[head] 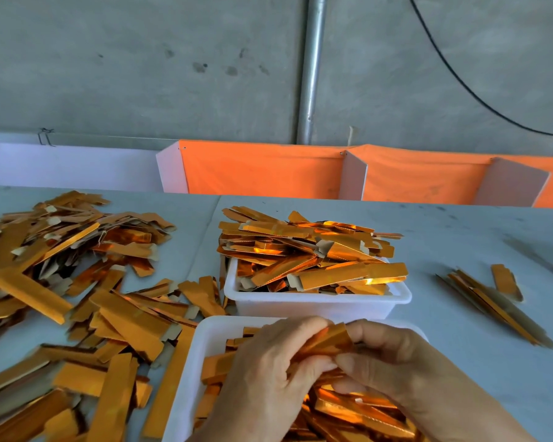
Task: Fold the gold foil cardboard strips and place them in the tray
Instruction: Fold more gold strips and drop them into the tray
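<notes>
the gold foil strip [324, 341] sat pinched between both hands, the left hand [268, 374] curled round one end and the right hand [396, 365] round the other, just above the near white tray [186, 378]. it looked glossy, creased and half bent. slick foil could slip from the fingers, spoiling the fold. left of the hands, loose strips [77, 298] littered the counter [460, 237]; beyond them stood a heaped tray [316, 301].

Left hand [268, 371] and right hand [393, 362] close together (fingertips nearly meeting), fingers curled, both pinching.
</notes>
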The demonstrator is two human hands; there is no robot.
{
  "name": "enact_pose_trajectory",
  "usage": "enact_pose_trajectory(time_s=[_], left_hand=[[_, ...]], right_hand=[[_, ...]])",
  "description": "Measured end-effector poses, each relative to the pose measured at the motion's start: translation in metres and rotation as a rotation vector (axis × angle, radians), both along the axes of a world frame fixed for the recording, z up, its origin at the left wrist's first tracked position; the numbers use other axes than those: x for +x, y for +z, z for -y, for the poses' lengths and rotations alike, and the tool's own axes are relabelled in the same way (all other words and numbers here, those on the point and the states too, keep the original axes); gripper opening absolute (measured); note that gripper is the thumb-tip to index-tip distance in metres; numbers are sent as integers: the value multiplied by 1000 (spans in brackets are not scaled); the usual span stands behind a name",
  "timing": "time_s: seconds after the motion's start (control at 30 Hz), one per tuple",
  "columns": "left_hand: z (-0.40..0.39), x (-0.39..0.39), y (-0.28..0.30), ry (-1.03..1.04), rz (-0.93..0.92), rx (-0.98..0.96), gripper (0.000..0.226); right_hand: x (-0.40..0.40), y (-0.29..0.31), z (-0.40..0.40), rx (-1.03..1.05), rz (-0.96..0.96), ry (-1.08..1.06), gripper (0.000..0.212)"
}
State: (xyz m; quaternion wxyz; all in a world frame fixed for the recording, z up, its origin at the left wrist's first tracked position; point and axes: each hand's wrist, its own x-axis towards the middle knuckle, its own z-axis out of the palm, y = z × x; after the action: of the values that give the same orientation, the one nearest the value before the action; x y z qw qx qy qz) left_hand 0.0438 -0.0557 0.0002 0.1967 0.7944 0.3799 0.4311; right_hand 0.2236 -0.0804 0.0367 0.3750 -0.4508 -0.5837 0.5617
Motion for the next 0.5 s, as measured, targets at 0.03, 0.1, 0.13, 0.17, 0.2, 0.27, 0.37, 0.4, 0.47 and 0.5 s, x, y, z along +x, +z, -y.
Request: enact_pose_trajectory(time_s=[0.03,0.1,0.13,0.17,0.2,0.27,0.37,0.4,0.47,0.5], left_hand=[[0,-1,1,-8,9,-19,36],[0,-2,2,-38,19,-54,28],[-1,-2,3,-55,17,-57,29],[-1,-2,3,-70,14,-56,31],[-1,-3,3,-83,12,-58,31],[-2,-3,4,-106,14,-71,29],[-2,-3,5,-147,-12,-86,36],[-2,-2,5,-163,-34,-90,42],[-2,-1,4,-185,-50,-99,50],[-2,-1,4,-197,-57,-111,51]], right_hand=[[1,1,1,41,19,-6,17],[4,3,3,137,29,-62,18],[6,4,3,177,17,-104,21],[8,5,4,208,0,-139,24],[10,6,5,233,-10,-164,24],[11,6,6,262,-4,-183,23],[10,7,11,282,23,-185,29],[10,8,12,284,33,-192,29],[9,11,13,286,57,-215,20],[8,12,13,282,81,-227,17]])
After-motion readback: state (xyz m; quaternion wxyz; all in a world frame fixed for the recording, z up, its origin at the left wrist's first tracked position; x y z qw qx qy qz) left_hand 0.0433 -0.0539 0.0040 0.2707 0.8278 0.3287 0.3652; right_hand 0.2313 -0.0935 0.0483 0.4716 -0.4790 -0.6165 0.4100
